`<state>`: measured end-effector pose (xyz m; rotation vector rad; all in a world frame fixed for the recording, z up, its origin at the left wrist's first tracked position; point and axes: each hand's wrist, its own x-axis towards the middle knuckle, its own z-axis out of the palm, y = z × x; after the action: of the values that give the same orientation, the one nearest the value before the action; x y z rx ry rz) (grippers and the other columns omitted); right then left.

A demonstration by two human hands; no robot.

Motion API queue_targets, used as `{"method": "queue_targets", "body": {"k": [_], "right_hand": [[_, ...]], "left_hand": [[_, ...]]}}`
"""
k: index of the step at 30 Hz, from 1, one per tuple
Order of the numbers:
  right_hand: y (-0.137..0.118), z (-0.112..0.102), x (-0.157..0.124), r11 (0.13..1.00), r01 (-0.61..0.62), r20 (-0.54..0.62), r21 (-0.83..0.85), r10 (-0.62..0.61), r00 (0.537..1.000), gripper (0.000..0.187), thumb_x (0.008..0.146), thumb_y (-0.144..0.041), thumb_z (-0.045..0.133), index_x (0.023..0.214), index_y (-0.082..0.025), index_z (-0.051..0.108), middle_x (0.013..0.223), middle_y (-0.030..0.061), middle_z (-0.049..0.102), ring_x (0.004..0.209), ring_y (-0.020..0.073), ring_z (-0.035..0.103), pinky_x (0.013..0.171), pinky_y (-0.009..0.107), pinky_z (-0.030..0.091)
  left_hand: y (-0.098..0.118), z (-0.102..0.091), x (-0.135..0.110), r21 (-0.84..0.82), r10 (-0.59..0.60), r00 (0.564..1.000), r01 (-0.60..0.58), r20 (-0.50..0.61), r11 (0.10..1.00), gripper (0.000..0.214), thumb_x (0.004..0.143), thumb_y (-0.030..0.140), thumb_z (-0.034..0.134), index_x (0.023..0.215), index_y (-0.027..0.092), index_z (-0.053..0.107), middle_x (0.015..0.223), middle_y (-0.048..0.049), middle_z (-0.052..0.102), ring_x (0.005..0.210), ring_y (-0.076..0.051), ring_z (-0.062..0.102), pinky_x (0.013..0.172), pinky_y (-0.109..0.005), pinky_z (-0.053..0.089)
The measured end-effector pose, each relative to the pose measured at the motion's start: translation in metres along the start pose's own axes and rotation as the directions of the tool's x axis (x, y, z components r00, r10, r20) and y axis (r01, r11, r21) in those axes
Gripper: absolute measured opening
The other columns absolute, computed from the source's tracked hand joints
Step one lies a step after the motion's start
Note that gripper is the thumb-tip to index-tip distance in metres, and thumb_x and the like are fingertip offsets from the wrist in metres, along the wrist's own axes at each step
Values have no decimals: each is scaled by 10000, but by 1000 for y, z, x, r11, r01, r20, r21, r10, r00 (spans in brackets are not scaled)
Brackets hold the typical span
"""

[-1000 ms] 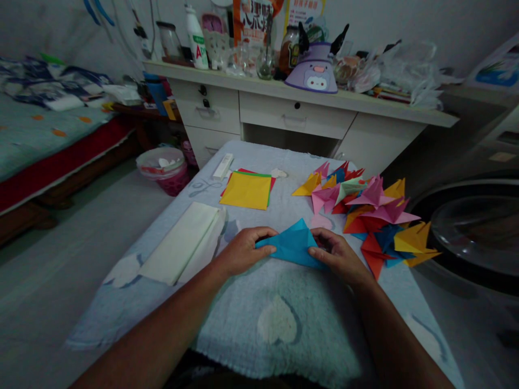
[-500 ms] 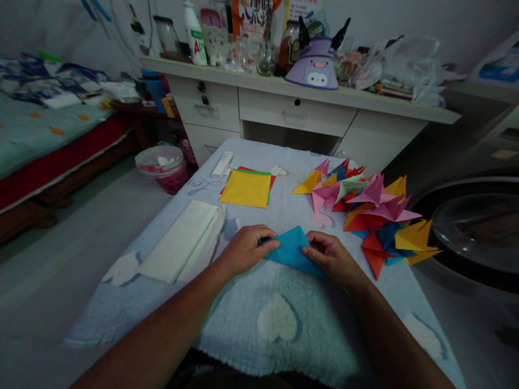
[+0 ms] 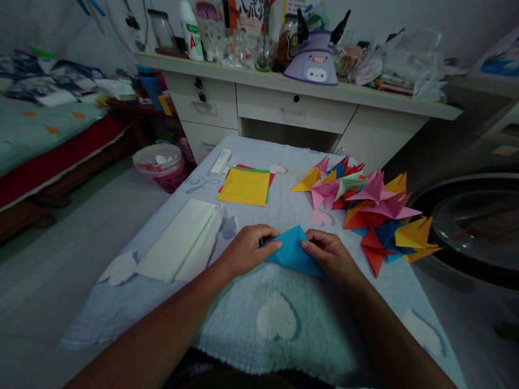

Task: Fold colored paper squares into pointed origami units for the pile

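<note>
A blue sheet of origami paper (image 3: 295, 251), folded into a triangle with its tip pointing away from me, is held low over the cloth-covered table (image 3: 247, 335). My left hand (image 3: 252, 247) pinches its left side, thumb on top and fingers behind. On the right side, my right hand (image 3: 329, 249) grips the same paper, thumb pressed near its upper edge. The fingertips behind the paper are hidden. Beyond my left hand lies a small stack of square paper (image 3: 244, 186), yellow on top with red and green edges showing.
Folded paper cranes (image 3: 375, 200) in several colours crowd the table's right side. A folded pale sheet (image 3: 178, 237) lies at left, with a small white box (image 3: 221, 163) behind it. A pink bin (image 3: 162, 167) stands left; a cluttered desk (image 3: 259, 84) is behind.
Both thumbs have shifted slightly on the blue paper, the left one a little inward. The whole view has moved a touch; the paper stays in both hands.
</note>
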<state>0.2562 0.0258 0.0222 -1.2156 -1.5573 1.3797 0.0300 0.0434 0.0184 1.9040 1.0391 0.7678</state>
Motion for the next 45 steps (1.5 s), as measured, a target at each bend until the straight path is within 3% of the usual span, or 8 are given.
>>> {"method": "queue_targets", "body": {"k": [20, 28, 32, 36, 40, 45], "right_hand": [[0, 1, -1, 999, -22, -15, -26, 22, 1000, 334, 818, -482, 636, 690, -187, 546, 616, -50, 422, 546, 86, 359, 494, 219, 302], [8, 2, 1, 965, 46, -15, -258, -51, 999, 224, 874, -413, 578, 896, -190, 585, 748, -20, 532, 659, 117, 473, 575, 228, 371], [12, 3, 1, 916, 36, -44, -399, -59, 997, 213, 871, -334, 570, 1044, -217, 529, 678, -60, 482, 588, 110, 444, 536, 225, 329], [11, 3, 3, 832, 13, -102, -554, -84, 991, 296, 850, -296, 571, 1125, -214, 500, 666, -65, 497, 563, 116, 458, 551, 236, 334], [14, 2, 5, 747, -23, -158, -665, -111, 981, 307, 835, -288, 576, 1123, -208, 508, 713, -38, 563, 616, 141, 525, 594, 253, 360], [19, 3, 9, 648, -65, -187, -759, -122, 975, 258, 850, -258, 554, 1099, -193, 533, 752, -7, 605, 664, 166, 560, 633, 274, 373]], "left_hand": [[5, 3, 3, 32, -59, 998, 60, -31, 998, 249, 873, 346, 556, 731, 160, 641, 633, 34, 530, 602, -103, 484, 551, -214, 318], [2, 4, 6, 107, -89, 991, 100, -95, 989, 264, 881, 331, 540, 673, 170, 559, 603, 46, 490, 581, -104, 471, 545, -221, 301], [-3, 4, 7, 197, -102, 990, 120, -101, 973, 256, 900, 326, 522, 693, 180, 555, 624, 40, 531, 599, -118, 508, 553, -231, 304], [-6, 6, 8, 405, -96, 989, 135, -115, 904, 195, 927, 309, 503, 797, 190, 588, 730, 9, 632, 694, -152, 591, 606, -253, 343], [-6, 11, 10, 601, -132, 985, 174, -114, 780, 179, 959, 330, 470, 936, 204, 596, 870, -29, 700, 826, -195, 654, 660, -276, 388], [-5, 19, 13, 708, -193, 976, 209, -105, 675, 196, 975, 340, 447, 1019, 212, 588, 929, -48, 718, 877, -214, 677, 675, -287, 432]]}}
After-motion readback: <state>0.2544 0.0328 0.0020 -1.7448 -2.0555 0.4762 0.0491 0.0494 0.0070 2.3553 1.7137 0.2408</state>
